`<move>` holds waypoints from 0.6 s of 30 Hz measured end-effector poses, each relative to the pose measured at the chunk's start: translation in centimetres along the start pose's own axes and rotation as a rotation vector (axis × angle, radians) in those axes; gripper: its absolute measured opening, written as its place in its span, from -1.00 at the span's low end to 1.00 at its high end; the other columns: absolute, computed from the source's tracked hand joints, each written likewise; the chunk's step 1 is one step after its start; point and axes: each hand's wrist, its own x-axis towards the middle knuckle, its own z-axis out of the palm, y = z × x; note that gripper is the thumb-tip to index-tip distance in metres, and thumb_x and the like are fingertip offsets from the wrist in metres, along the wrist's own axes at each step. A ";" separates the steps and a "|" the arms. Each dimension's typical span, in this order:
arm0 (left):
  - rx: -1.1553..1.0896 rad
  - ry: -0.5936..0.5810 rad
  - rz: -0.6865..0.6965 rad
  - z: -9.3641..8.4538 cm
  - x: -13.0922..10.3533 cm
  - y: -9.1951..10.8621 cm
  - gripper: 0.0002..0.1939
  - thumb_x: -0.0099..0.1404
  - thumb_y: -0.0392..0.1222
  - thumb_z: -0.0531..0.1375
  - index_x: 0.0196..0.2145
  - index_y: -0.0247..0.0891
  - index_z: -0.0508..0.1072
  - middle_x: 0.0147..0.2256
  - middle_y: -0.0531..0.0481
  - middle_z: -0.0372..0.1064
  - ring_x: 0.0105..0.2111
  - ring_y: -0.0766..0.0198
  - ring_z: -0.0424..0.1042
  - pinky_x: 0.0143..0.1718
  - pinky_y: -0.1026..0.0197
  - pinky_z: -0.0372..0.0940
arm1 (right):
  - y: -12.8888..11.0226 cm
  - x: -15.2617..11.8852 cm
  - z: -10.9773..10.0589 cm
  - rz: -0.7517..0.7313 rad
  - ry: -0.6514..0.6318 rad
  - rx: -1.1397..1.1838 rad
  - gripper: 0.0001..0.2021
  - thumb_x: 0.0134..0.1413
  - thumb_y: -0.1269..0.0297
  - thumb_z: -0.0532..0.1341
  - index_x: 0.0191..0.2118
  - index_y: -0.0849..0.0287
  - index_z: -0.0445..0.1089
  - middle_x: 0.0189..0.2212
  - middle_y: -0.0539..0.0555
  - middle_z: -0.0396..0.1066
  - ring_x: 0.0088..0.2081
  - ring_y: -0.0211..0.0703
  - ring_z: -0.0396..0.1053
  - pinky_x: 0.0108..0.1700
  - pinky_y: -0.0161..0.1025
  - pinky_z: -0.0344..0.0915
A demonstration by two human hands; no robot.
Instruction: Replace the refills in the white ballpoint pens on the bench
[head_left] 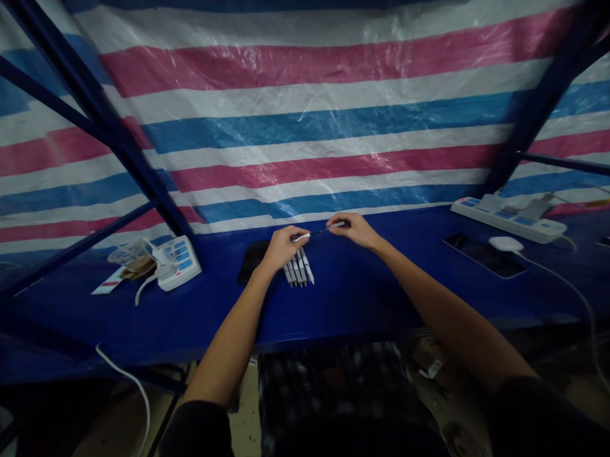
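Note:
Over the far middle of the blue table, my left hand (284, 246) is closed on a white pen barrel (302, 237). To its right, my right hand (354, 229) pinches another white pen part (339, 224). A thin dark pen refill (320, 231) spans the gap between the two hands. Just below my left hand lies a row of several white pens (299, 272) with dark ends, partly covered by that hand. A flat black object (251, 260), perhaps a phone, rests beside my left wrist, partly hidden by it.
On the left stands a white power strip (180, 263) with plugs and cables. At the right lie a dark phone (483, 254), a white charger (506, 244) and a longer power strip (509, 220). Blue metal posts (133, 171) and a striped tarp (321, 131) bound the table (367, 299).

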 end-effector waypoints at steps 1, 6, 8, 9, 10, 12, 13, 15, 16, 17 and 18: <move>-0.004 -0.006 0.001 0.0 0.0 0.1 -0.81 0.28 -0.19 0.30 -0.16 -0.16 0.65 -0.17 -0.09 0.59 -0.20 0.12 0.52 -0.06 0.06 0.36 | -0.1 -0.1 0.2 -0.007 -0.010 -0.004 -0.80 0.01 0.19 0.36 -0.24 0.15 0.58 -0.21 0.13 0.59 -0.20 -0.06 0.49 -0.09 -0.14 0.33; -0.110 -0.056 -0.045 0.3 -0.2 0.5 -0.73 0.23 -0.16 0.35 -0.10 -0.21 0.64 -0.20 -0.10 0.60 -0.23 0.13 0.53 -0.13 0.09 0.37 | -0.9 -0.6 1.9 -0.038 -0.055 -0.043 -0.77 0.01 0.18 0.38 -0.20 0.15 0.58 -0.27 0.10 0.59 -0.26 -0.09 0.46 -0.14 -0.16 0.31; -0.181 -0.088 -0.076 0.3 -0.3 0.7 -0.73 0.25 -0.13 0.34 -0.10 -0.22 0.63 -0.25 -0.10 0.61 -0.28 0.15 0.54 -0.19 0.13 0.37 | -1.3 -0.8 2.5 -0.063 -0.062 -0.075 -0.79 0.01 0.20 0.38 -0.21 0.14 0.59 -0.30 0.08 0.58 -0.28 -0.10 0.44 -0.17 -0.18 0.30; -0.210 -0.111 -0.089 0.3 -0.3 0.8 -0.75 0.27 -0.10 0.32 -0.12 -0.23 0.63 -0.27 -0.09 0.61 -0.31 0.17 0.53 -0.22 0.15 0.37 | -1.5 -0.8 2.6 -0.082 -0.060 -0.100 -0.80 0.02 0.20 0.38 -0.22 0.13 0.59 -0.30 0.08 0.57 -0.28 -0.10 0.44 -0.18 -0.18 0.29; -0.234 -0.137 -0.099 0.3 -0.3 0.9 -0.76 0.29 -0.08 0.30 -0.15 -0.23 0.64 -0.29 -0.09 0.61 -0.35 0.19 0.52 -0.26 0.16 0.36 | -1.7 -0.9 2.7 -0.103 -0.055 -0.127 -0.82 0.03 0.21 0.38 -0.22 0.12 0.60 -0.28 0.09 0.57 -0.27 -0.10 0.43 -0.18 -0.18 0.28; -0.260 -0.182 -0.114 0.2 -0.4 1.1 -0.75 0.33 -0.05 0.26 -0.18 -0.25 0.64 -0.32 -0.08 0.60 -0.42 0.24 0.50 -0.32 0.20 0.35 | -1.9 -1.0 2.7 -0.138 -0.048 -0.168 -0.83 0.05 0.20 0.38 -0.23 0.11 0.60 -0.26 0.10 0.57 -0.24 -0.08 0.42 -0.16 -0.18 0.27; -0.258 -0.191 -0.118 0.1 -0.4 1.1 -0.74 0.33 -0.04 0.26 -0.19 -0.26 0.64 -0.34 -0.08 0.60 -0.44 0.25 0.49 -0.33 0.21 0.35 | -1.9 -1.0 2.7 -0.137 -0.056 -0.176 -0.83 0.08 0.18 0.36 -0.24 0.12 0.60 -0.28 0.11 0.57 -0.24 -0.09 0.42 -0.16 -0.18 0.27; -0.217 -0.172 -0.114 0.0 -0.6 1.1 -0.74 0.31 -0.04 0.28 -0.18 -0.26 0.65 -0.33 -0.08 0.61 -0.40 0.22 0.51 -0.30 0.21 0.36 | -1.7 -1.0 2.7 -0.089 -0.102 -0.181 -0.77 0.18 0.11 0.29 -0.27 0.16 0.59 -0.37 0.09 0.55 -0.31 -0.11 0.42 -0.18 -0.18 0.26; -0.191 -0.149 -0.109 0.0 -0.7 1.1 -0.74 0.29 -0.05 0.30 -0.17 -0.25 0.65 -0.31 -0.08 0.61 -0.35 0.20 0.53 -0.26 0.20 0.37 | -1.4 -0.9 2.7 -0.055 -0.129 -0.174 -0.72 0.21 0.07 0.25 -0.27 0.18 0.58 -0.42 0.08 0.53 -0.35 -0.13 0.40 -0.20 -0.19 0.26; -0.170 -0.118 -0.101 0.0 -0.7 1.1 -0.76 0.27 -0.08 0.32 -0.17 -0.24 0.66 -0.28 -0.08 0.62 -0.30 0.17 0.55 -0.20 0.18 0.38 | -1.2 -0.9 2.8 -0.026 -0.151 -0.158 -0.70 0.21 0.05 0.25 -0.24 0.19 0.57 -0.44 0.06 0.51 -0.37 -0.15 0.39 -0.23 -0.20 0.25; -0.158 -0.084 -0.093 0.1 -0.6 1.1 -0.77 0.24 -0.10 0.34 -0.18 -0.24 0.66 -0.25 -0.09 0.62 -0.24 0.15 0.56 -0.15 0.16 0.38 | -0.9 -0.9 2.8 -0.007 -0.162 -0.135 -0.69 0.19 0.04 0.27 -0.20 0.20 0.55 -0.43 0.05 0.50 -0.38 -0.16 0.39 -0.25 -0.22 0.25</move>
